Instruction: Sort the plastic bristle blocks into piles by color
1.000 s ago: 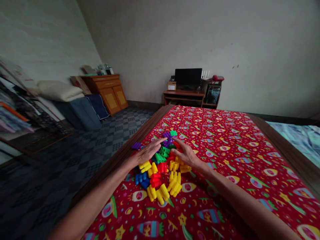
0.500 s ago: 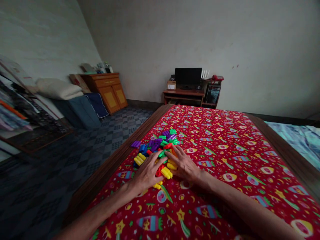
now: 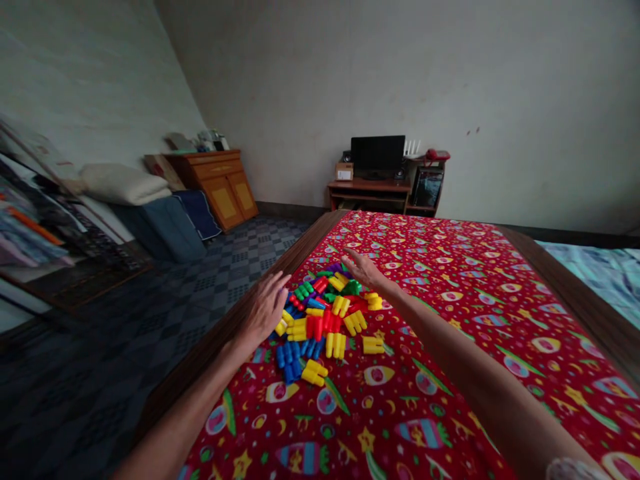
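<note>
The plastic blocks (image 3: 316, 327) lay in a loose pile on the red cloth (image 3: 435, 267), close to the wooden edge (image 3: 300, 248) at the left. The left hand (image 3: 265, 308) was open, its fingers stretched, between the pile and this edge, so probably it served as a small wall. The right hand (image 3: 366, 270), also wide and seemingly without a block, bounded the far right side. Whether the palms touched any block, I could not tell.

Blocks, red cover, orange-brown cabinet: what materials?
Blocks: probably molded plastic, semi-gloss; solid bright colors, rounded ribs, soft highlights.
Red cover: printed fabric or vinyl, fairly matte; little glare, weave unresolved.
Cabinet: likely varnished wood or veneer; brown tone, framed doors.
</note>
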The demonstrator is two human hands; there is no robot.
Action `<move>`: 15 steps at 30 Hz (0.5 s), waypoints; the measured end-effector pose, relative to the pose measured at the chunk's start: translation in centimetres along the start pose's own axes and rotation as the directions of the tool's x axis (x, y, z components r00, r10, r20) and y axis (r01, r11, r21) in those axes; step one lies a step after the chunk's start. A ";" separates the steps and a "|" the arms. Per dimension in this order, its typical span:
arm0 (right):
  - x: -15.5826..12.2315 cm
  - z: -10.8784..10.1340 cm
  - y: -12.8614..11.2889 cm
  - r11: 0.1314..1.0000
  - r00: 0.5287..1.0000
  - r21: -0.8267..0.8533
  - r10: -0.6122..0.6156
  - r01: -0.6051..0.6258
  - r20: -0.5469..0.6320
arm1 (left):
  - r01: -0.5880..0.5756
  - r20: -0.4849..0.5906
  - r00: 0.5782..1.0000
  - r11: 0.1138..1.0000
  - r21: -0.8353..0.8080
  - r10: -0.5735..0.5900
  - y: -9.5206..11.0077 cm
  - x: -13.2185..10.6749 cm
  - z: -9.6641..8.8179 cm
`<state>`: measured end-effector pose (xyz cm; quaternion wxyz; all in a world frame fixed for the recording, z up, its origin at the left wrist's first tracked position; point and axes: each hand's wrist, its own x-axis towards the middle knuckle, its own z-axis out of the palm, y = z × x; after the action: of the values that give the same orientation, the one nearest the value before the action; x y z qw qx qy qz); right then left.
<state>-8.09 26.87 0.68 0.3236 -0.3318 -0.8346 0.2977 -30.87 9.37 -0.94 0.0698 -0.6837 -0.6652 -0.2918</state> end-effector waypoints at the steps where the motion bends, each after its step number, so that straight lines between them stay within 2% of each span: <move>1: 0.3 0.4 0.3 0.998 0.999 -0.040 0.043 -0.042 0.021 | 0.049 0.032 0.998 0.999 -0.003 -0.049 -0.5 0.0 0.4; 3: 0.4 1.1 0.5 0.993 0.993 -0.081 0.088 -0.081 0.079 | 0.133 0.118 0.985 0.990 -0.048 -0.126 -0.9 0.0 1.2; 5: 0.0 1.5 0.1 0.996 0.985 -0.054 0.079 -0.072 0.154 | 0.152 0.184 0.975 0.978 -0.140 -0.125 -0.3 0.1 1.6; 9: -1.7 1.0 -1.4 0.978 0.943 0.208 -0.078 0.010 0.323 | 0.134 0.195 0.978 0.941 -0.310 -0.074 2.9 0.2 0.8; 12: -3.1 -0.6 -1.8 0.933 0.936 0.355 -0.169 0.051 0.309 | 0.070 0.214 0.977 0.923 -0.378 0.013 5.1 0.5 -0.3; 15: -4.8 -2.7 -1.2 0.940 0.965 0.339 -0.126 0.042 0.229 | -0.064 0.165 0.978 0.931 -0.360 0.131 4.6 1.7 -0.7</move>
<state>-3.82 23.36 1.50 0.2808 -0.1968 -0.8199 0.4585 -26.75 10.06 1.84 -0.1023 -0.7417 -0.5707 -0.3373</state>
